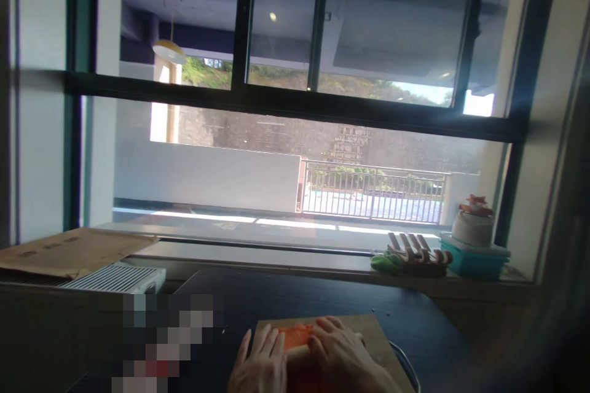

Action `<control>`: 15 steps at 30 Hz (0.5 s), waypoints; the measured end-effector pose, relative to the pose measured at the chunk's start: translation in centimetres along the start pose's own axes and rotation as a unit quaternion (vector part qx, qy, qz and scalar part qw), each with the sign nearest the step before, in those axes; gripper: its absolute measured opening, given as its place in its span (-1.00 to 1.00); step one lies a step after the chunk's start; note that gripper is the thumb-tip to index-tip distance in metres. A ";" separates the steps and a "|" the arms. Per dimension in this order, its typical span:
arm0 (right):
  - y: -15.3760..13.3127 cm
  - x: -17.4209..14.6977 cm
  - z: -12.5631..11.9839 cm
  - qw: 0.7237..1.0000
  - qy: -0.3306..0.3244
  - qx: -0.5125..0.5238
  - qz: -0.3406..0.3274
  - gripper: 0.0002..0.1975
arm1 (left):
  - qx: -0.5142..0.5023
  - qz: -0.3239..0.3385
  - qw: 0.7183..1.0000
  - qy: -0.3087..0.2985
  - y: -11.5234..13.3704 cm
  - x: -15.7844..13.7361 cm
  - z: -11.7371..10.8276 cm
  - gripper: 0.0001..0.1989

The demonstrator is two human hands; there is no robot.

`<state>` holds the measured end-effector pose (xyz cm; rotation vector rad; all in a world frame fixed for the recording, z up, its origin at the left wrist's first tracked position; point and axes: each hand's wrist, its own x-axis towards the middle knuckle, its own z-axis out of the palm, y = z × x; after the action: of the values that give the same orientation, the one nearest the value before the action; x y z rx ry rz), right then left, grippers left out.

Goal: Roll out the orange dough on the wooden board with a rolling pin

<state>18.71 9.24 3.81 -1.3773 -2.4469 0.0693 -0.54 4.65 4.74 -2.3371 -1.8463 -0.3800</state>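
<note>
My left hand (260,362) lies palm down with its fingers stretched forward, over the left end of a pale rolling pin (298,356). On the pin's right part rests my right hand (341,353), fingers extended and slightly bent over it. Between the hands, flattened orange dough or clay (295,336) shows beyond the pin, and more orange shows on the near side. All this is on a light wooden board (369,326). The palms and the covered parts of the pin are hidden from view.
The board lies on a dark table (258,295). A curved metal handle (408,362) sticks out at its right. Brown paper (78,252) lies over a white slatted unit at left. The windowsill holds a teal box (477,258), a pot and a wooden rack (417,255). A patch at lower left is pixelated.
</note>
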 end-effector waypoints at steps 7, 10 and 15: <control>1.4 4.4 -1.3 0.991 -0.016 0.010 0.132 -0.62 | -0.008 -0.068 0.994 -0.082 0.7 8.1 -1.6 -0.50; 0.2 2.8 -0.1 0.992 0.003 0.002 0.126 -0.62 | -0.015 -0.044 0.994 -0.101 0.5 8.7 -1.3 -0.47; -1.0 -1.5 5.4 0.990 0.118 -0.043 0.055 -0.44 | -0.020 -0.011 0.994 -0.106 -0.1 3.1 -2.3 -0.42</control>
<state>16.90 8.06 -1.48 -1.4653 -2.2011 -0.1668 -0.21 6.93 7.83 -2.4709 -1.9738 -0.1766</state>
